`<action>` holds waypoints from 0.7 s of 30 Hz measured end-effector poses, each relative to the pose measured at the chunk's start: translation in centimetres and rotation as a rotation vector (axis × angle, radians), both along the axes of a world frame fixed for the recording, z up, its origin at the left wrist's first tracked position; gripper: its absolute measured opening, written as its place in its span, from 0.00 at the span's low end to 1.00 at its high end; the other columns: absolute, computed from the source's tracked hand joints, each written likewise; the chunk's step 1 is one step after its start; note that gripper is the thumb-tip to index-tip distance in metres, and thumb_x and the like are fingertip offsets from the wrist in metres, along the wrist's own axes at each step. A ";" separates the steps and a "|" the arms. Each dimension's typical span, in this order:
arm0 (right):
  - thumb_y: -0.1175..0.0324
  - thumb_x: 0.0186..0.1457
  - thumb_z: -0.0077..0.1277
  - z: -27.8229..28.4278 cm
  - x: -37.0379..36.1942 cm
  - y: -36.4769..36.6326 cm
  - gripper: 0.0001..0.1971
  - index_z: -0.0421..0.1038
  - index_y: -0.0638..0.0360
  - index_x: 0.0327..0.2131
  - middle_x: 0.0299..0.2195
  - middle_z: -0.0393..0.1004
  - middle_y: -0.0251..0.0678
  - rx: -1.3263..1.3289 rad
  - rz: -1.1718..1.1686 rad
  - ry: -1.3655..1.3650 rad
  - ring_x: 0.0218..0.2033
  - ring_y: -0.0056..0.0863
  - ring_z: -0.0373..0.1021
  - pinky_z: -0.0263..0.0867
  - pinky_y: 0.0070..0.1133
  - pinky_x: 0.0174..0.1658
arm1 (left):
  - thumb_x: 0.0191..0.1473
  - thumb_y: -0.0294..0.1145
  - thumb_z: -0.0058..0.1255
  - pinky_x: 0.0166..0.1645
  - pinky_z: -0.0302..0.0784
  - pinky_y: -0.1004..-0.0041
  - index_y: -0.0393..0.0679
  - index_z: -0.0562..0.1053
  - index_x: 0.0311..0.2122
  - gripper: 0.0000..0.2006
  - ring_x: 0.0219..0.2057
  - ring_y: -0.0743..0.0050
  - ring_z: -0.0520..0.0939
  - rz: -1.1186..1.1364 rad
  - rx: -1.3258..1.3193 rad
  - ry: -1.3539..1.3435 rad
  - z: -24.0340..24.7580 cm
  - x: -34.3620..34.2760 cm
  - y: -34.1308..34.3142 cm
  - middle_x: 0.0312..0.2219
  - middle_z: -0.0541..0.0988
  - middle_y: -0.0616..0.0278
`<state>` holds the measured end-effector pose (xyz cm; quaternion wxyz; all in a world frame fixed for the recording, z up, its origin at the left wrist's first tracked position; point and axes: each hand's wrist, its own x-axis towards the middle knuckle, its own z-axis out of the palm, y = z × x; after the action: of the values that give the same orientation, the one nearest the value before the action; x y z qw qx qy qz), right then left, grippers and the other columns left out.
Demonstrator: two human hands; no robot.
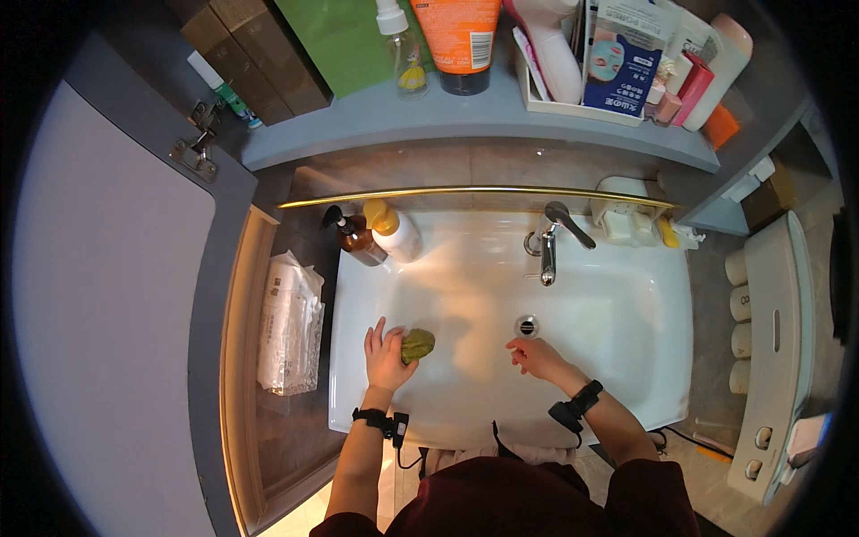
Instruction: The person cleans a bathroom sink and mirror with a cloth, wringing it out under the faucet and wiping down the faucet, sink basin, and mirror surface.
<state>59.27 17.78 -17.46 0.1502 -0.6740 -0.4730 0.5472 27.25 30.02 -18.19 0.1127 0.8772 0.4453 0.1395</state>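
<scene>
The person's left hand (386, 362) held a crumpled olive-green bundle (418, 346), probably a cloth, in the left part of the white washbasin (474, 385). The right hand (540, 360), fingers curled, was near the drain (527, 327), in front of the single-lever tap (548, 255). An amber pump bottle (361, 243) and a yellow-topped white bottle (398, 240) stood at the back left corner.
</scene>
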 end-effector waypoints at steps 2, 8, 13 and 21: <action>0.63 0.61 0.42 0.5 0.2 -0.6 0.15 0.69 0.62 0.46 0.27 0.77 0.36 0.067 0.043 -0.078 0.24 0.28 0.73 0.68 0.23 0.32 | 0.33 0.32 0.61 0.62 0.52 0.51 0.43 0.69 0.42 0.26 0.60 0.50 0.58 -0.002 0.037 0.014 0.3 0.3 -0.2 0.46 0.70 0.60; 0.64 0.56 0.53 3.2 -0.9 -2.5 0.26 0.59 0.59 0.56 0.45 0.71 0.39 0.255 -0.042 0.042 0.39 0.27 0.71 0.70 0.23 0.37 | 0.39 0.24 0.58 0.46 0.72 0.60 0.39 0.66 0.44 0.23 0.45 0.44 0.73 -0.170 -0.377 -0.188 4.1 5.7 -1.5 0.44 0.72 0.49; 0.59 0.50 0.61 3.6 -0.3 -2.6 0.44 0.43 0.57 0.63 0.58 0.57 0.43 0.240 -0.003 0.529 0.56 0.36 0.60 0.63 0.29 0.54 | 0.43 0.21 0.54 0.49 0.73 0.61 0.40 0.65 0.49 0.24 0.46 0.47 0.74 -0.724 -0.445 -0.197 8.7 11.6 -4.4 0.47 0.70 0.49; 0.68 0.54 0.56 7.6 -0.2 -4.7 0.17 0.65 0.59 0.45 0.37 0.70 0.36 -0.263 0.004 0.957 0.35 0.24 0.70 0.69 0.20 0.33 | 0.46 0.28 0.49 0.45 0.74 0.67 0.45 0.66 0.49 0.21 0.39 0.60 0.76 -1.030 -0.005 -0.002 9.5 14.4 -5.6 0.39 0.71 0.58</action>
<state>59.05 13.09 -9.89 0.2634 -0.3595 -0.2793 0.8505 41.60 24.46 -8.73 0.1694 0.9824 -0.0441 0.0656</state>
